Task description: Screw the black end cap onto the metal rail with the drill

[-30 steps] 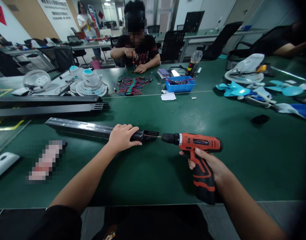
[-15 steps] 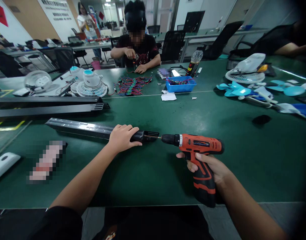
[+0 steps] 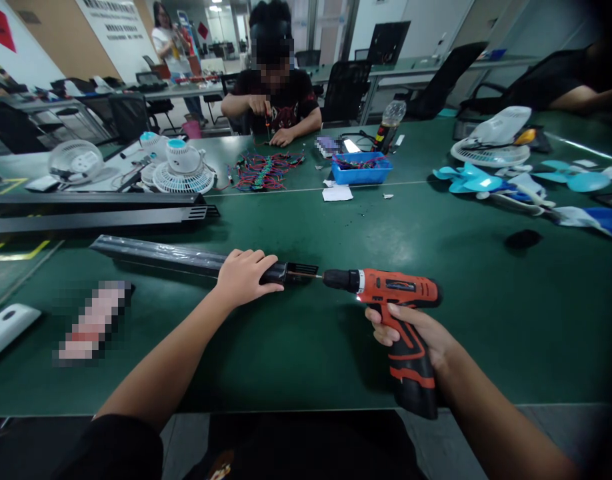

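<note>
A long black channel-shaped bar [image 3: 161, 256] lies on the green table, its slotted end pointing right. My left hand [image 3: 246, 277] is wrapped over the bar near that end, pressing it from above. In my right hand [image 3: 421, 330] is an orange and black cordless drill [image 3: 401, 288], held by its grip with a finger at the trigger. The drill's long thin bit [image 3: 316, 276] reaches left into the slotted end of the bar. The tip of the bit is hidden inside. A small light glows below the chuck.
Two more dark bars [image 3: 96, 219] lie behind on the left. Beyond them are white fan parts [image 3: 183, 170], bundled wires [image 3: 266, 172] and a blue bin [image 3: 362, 171]. Blue fan blades [image 3: 469, 179] lie right. Across the table a person [image 3: 273, 87] holds a screwdriver.
My right index finger has drawn back onto the trigger, and the drill's light has come on. The drill's handle has tilted slightly. My left hand and the bar stay almost still.
</note>
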{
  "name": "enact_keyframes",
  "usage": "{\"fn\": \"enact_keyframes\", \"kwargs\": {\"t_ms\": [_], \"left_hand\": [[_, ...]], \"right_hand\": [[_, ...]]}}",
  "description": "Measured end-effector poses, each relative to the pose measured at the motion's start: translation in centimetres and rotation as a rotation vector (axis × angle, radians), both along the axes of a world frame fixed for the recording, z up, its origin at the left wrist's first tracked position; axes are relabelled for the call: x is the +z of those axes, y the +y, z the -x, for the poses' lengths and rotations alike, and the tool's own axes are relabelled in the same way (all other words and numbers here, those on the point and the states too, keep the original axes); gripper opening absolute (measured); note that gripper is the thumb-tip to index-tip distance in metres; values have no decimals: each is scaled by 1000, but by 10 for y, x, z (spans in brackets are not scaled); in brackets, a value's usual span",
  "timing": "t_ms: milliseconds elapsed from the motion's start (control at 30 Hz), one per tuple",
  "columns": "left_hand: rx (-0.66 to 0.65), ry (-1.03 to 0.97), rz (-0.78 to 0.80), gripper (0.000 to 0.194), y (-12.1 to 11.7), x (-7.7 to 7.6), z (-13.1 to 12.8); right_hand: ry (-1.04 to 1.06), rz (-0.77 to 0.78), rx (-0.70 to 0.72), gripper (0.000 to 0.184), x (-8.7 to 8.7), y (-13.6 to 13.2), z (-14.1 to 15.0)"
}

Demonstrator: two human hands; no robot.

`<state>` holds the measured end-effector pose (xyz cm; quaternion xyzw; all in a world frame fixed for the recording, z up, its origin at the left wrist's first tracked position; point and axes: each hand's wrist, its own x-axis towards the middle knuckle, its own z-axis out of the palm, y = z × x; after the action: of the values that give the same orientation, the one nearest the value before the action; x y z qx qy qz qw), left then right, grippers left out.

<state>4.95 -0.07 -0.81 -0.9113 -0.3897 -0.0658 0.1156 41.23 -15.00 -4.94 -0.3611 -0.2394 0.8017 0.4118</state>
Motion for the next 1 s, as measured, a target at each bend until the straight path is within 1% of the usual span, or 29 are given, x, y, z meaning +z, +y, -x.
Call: {"fn": "enact_keyframes", "kwargs": {"t_ms": [100,200,400,500,667,800,933,1000], "left_hand": [[3,-2,17,63,1,1,-1],[8,-18,36,62,1,1,-1],[-2,-52,43,63,2,0,-1],[-7,-64,35,63,2,-1,-1],[-18,-80,31,64,0,0,1],[-8,-63,39,66,1,3,2],[-4,-70,79,60,-1,5,0],[27,-85,93,54,-6,4,-3]], "right_hand": [[7,-30,17,43,-3,1,-1],[10,-52,28,49,-2,2,0],[-9,-35,27,47,3,3,4],[-5,-36,19,43,5,4,5],[46,-46,-75,32,9,5,8],[62,-36,-107,34,11,6,9],[129,-43,-54,41,10,6,7],[110,-29,-22,43,13,6,6]]}}
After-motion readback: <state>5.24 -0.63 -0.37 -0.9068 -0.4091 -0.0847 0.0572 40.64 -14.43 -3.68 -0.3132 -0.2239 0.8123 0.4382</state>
